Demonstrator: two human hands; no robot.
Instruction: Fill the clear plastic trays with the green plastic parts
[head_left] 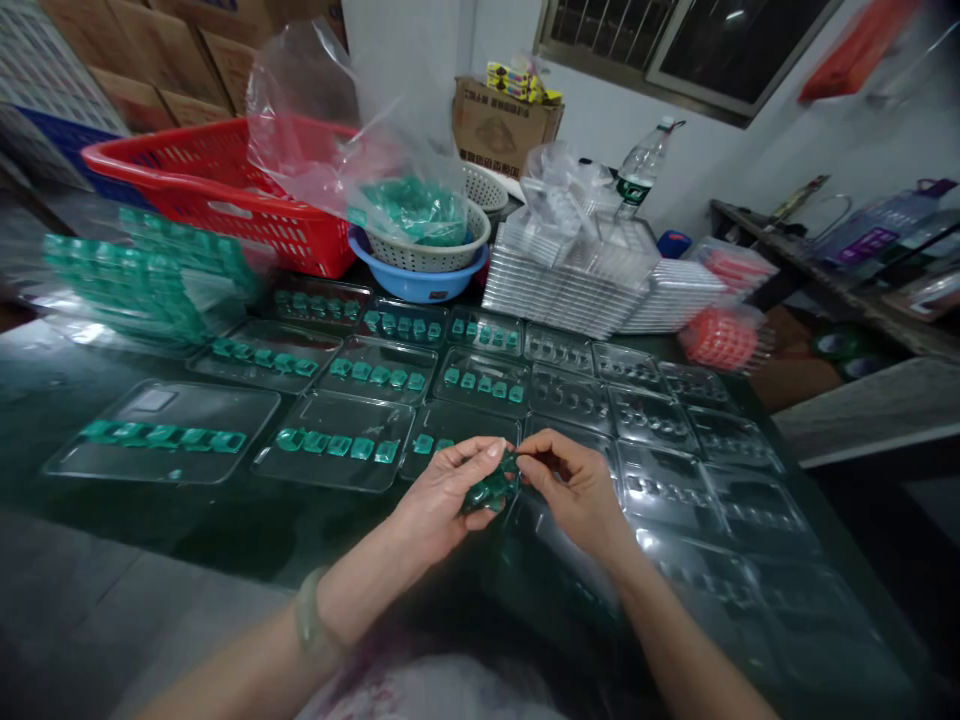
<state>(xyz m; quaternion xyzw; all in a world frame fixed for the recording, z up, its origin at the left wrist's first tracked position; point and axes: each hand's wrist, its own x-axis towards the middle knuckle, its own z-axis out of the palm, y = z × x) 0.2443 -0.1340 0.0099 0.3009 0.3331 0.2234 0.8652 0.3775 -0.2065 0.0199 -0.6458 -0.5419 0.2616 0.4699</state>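
My left hand is closed around a small bunch of green translucent plastic pieces. Against the edge of that bunch, the thumb and forefinger of my right hand are pinched together; what exactly sits between them is mostly hidden. Both hands are over the dark green table, just in front of a clear plastic tray with a few green pieces in its slots, partly covered by my left hand. Left of it, another clear tray carries a row of similar green pieces.
Clear trays without green pieces spread to the right. Stacked filled trays stand at left. Behind are a red basket, a blue basin under a colander with a bag of green pieces, stacked clear trays and a bottle.
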